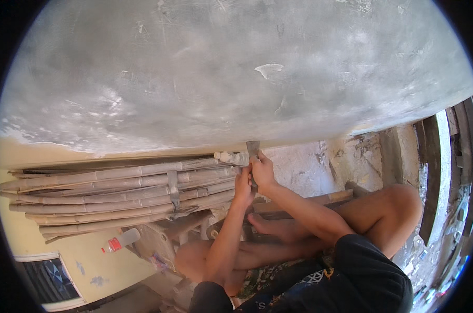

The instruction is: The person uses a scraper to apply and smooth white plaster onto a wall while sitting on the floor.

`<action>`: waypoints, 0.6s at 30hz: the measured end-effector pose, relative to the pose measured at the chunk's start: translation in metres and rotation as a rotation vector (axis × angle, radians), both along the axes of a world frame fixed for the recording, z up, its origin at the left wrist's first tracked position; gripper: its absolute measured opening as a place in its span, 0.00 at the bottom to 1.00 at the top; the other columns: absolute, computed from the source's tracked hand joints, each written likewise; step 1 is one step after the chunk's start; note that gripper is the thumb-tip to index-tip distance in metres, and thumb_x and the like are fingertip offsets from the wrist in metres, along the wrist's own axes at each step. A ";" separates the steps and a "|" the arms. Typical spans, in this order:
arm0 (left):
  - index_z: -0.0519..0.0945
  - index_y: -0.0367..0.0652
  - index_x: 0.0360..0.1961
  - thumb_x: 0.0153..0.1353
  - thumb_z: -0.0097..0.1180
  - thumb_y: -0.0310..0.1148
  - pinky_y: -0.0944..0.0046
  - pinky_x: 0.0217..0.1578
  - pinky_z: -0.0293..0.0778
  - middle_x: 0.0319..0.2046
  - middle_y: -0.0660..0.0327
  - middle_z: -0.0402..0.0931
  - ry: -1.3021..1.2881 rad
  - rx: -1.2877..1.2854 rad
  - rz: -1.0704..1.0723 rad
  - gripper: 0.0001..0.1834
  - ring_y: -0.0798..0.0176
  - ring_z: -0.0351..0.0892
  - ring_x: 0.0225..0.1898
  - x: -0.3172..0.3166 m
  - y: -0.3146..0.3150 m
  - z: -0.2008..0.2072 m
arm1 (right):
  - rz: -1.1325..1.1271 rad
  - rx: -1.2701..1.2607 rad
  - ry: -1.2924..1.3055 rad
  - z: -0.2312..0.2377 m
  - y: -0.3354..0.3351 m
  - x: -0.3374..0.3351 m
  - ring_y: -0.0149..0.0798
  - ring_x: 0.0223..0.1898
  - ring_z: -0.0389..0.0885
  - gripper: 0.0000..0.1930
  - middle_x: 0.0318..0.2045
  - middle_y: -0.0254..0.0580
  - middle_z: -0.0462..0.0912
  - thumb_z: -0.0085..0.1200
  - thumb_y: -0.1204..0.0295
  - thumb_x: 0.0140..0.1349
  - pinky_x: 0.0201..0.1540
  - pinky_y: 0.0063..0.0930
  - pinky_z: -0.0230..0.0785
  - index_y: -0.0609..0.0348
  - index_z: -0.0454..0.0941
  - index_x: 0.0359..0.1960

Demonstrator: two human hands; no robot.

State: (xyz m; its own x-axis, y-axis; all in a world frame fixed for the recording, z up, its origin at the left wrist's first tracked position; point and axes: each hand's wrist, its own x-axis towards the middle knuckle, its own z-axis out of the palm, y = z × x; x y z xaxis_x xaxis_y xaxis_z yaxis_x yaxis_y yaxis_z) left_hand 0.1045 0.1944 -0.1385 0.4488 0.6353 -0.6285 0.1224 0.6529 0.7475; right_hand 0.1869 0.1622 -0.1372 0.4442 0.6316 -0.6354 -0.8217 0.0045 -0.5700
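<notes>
Both my hands are closed together around the handle of a putty knife (252, 148), its flat metal blade pointing up and away from me. My right hand (263, 170) grips it from the right, close under the blade. Against its left side, slightly lower, my left hand (244, 182) wraps the handle. The blade tip is at the lower edge of a large grey plastered wall (236, 78); whether it touches the surface I cannot tell. Pale scuffs and a chipped white patch (269, 69) mark the plaster.
A tied bundle of bamboo poles (127, 190) lies left of my hands. A clear bottle with a red label (120, 241) is farther left, near a window (49, 280). My bent legs (382, 214) are below my arms. Wooden beams (431, 177) stand at right.
</notes>
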 end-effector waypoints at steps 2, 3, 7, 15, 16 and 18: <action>0.66 0.51 0.21 0.60 0.47 0.38 0.73 0.25 0.60 0.17 0.75 0.57 0.002 -0.007 0.056 0.12 0.78 0.56 0.20 0.005 -0.005 0.009 | -0.017 0.014 -0.039 0.017 -0.003 0.001 0.30 0.11 0.66 0.18 0.14 0.38 0.67 0.42 0.74 0.56 0.09 0.27 0.57 0.67 0.66 0.48; 0.65 0.51 0.19 0.60 0.48 0.38 0.73 0.24 0.59 0.16 0.75 0.57 0.007 -0.025 0.114 0.13 0.78 0.55 0.19 0.006 -0.005 0.012 | -0.032 0.018 -0.075 0.023 -0.003 0.001 0.30 0.10 0.66 0.15 0.12 0.38 0.68 0.42 0.73 0.56 0.09 0.27 0.57 0.67 0.67 0.44; 0.65 0.52 0.18 0.60 0.47 0.38 0.73 0.23 0.60 0.15 0.75 0.57 0.000 -0.043 0.036 0.13 0.78 0.56 0.18 0.003 -0.001 0.002 | -0.015 0.038 -0.051 0.011 -0.003 0.002 0.30 0.10 0.66 0.14 0.12 0.38 0.68 0.43 0.74 0.55 0.09 0.28 0.56 0.67 0.68 0.43; 0.74 0.45 0.31 0.60 0.49 0.43 0.75 0.17 0.53 0.17 0.75 0.59 -0.007 0.022 0.090 0.12 0.79 0.54 0.16 0.002 0.001 -0.004 | -0.013 0.055 0.000 0.022 0.000 0.007 0.30 0.09 0.65 0.13 0.11 0.38 0.67 0.43 0.75 0.55 0.08 0.27 0.55 0.67 0.69 0.41; 0.74 0.45 0.31 0.60 0.49 0.43 0.75 0.17 0.53 0.17 0.75 0.59 -0.003 0.014 0.092 0.12 0.79 0.54 0.16 0.003 -0.002 -0.004 | -0.011 0.046 0.004 0.020 -0.003 0.007 0.30 0.09 0.65 0.13 0.11 0.38 0.67 0.43 0.75 0.55 0.08 0.27 0.55 0.67 0.69 0.41; 0.73 0.46 0.28 0.60 0.49 0.43 0.75 0.17 0.52 0.16 0.75 0.59 -0.020 -0.025 0.098 0.12 0.79 0.54 0.16 0.005 -0.006 -0.005 | 0.023 0.002 -0.021 0.017 -0.006 0.008 0.28 0.10 0.64 0.11 0.15 0.36 0.67 0.42 0.75 0.55 0.08 0.25 0.56 0.62 0.70 0.40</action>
State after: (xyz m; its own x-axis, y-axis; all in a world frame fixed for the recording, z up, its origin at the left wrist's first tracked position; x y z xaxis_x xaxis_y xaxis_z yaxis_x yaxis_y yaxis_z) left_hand 0.1093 0.1885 -0.1437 0.3979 0.6608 -0.6364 0.0425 0.6797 0.7323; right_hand 0.1945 0.1559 -0.1199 0.4425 0.6433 -0.6248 -0.8097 -0.0129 -0.5867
